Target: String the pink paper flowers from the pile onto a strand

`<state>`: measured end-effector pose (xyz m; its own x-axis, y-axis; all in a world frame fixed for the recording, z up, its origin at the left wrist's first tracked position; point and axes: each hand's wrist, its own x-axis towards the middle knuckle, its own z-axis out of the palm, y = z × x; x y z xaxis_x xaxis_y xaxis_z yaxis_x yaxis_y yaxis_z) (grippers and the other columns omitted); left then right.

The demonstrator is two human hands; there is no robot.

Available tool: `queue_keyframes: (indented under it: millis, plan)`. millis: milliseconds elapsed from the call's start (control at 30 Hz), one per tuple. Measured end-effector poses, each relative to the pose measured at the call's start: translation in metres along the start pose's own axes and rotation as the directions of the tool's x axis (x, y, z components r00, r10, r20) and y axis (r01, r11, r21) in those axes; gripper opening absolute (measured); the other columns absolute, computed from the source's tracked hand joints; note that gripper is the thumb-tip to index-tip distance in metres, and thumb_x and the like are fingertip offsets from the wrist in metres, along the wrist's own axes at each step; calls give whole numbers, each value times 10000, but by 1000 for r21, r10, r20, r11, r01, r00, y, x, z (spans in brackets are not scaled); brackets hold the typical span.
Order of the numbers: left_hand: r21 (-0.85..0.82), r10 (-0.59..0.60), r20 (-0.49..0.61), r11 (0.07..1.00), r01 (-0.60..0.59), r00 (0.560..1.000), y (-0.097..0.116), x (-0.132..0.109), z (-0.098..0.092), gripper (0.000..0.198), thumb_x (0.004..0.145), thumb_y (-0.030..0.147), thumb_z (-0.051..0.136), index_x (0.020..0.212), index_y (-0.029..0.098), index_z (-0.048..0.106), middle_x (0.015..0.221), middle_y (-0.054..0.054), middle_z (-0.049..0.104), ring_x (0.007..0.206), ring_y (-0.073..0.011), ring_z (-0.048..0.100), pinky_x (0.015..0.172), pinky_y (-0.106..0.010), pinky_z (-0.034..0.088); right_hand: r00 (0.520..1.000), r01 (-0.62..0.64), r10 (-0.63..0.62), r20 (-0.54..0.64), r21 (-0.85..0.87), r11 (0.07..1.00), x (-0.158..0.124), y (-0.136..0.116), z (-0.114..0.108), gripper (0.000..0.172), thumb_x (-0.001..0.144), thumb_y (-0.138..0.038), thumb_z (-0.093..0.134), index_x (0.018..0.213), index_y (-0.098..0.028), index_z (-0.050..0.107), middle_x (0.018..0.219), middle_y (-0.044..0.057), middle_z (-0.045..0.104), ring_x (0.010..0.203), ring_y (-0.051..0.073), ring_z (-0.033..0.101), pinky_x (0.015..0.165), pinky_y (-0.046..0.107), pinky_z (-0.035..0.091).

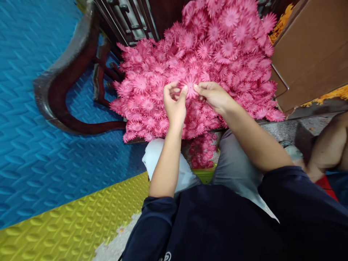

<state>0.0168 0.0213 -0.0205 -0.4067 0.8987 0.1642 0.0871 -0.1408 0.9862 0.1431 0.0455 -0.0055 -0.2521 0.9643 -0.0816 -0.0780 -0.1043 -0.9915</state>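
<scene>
Between my two hands a pink artificial flower [191, 90] is held up, its thin petals spread round a paler centre. My left hand [175, 101] pinches its left side between thumb and fingers. From the right, my right hand [213, 95] grips the opposite edge with thumb and forefinger. Behind and below them spreads a big heap of similar pink flowers [146, 85], reaching the edge of the surface that bears it. The undersides of my fingers are partly hidden.
A curved dark wooden armrest [51, 105] stands left of the heap. At right is a cardboard box [310, 54] with orange petals [282, 21] beside it. More pink flowers lie in a green container [205, 175] between my knees. Another person's bare leg [330, 145] shows at far right.
</scene>
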Motion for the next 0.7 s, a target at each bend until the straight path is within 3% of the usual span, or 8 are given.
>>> queue_keyframes:
  millis: [67,167,300,433,567,700]
  plan:
    - [144,154,-58,979,-145,986,4,-5,-2,226,754,283,740,922,227,599,1034,-38,595,1101,-198,556,1012,-347,411,998,11,-13,-61,-35,999,0,1,2,358,778,-366,706,553,-164,515,521,-59,419,499,45,328,534,225,306]
    - [271,255,7,930,-248,967,12,-9,-5,168,720,294,761,845,236,665,989,-40,576,1159,-247,507,1078,-412,344,993,6,-9,-116,-24,1000,0,1,3,300,780,-346,703,589,-165,558,555,-51,473,518,48,376,542,215,340]
    - [309,265,95,909,-281,960,16,-9,-8,233,660,340,805,860,268,709,966,-44,589,1155,-282,494,1091,-465,318,993,-40,48,-109,77,996,1,-1,-1,236,760,-381,712,688,-177,617,647,-35,571,537,48,430,536,202,372]
    - [349,259,124,892,-287,958,16,-9,-10,230,693,367,779,891,268,713,1031,-56,602,1165,-286,487,1106,-472,292,995,-80,88,-42,158,984,-1,-2,-5,266,717,-428,744,753,-185,642,708,-15,626,576,59,499,548,203,411]
    - [328,253,84,906,-266,964,17,-9,-11,185,695,367,778,847,282,715,1035,-52,608,1149,-274,489,1094,-441,318,995,-96,94,19,189,977,-2,-4,-5,311,679,-463,766,761,-185,653,733,-1,654,625,73,555,581,212,455]
    - [307,260,9,918,-250,966,17,-9,-11,103,720,327,761,804,282,720,947,-42,606,1072,-241,529,1053,-404,365,996,-87,81,40,184,979,-3,-6,-6,299,647,-375,808,848,-187,693,785,-2,679,669,68,585,636,214,476]
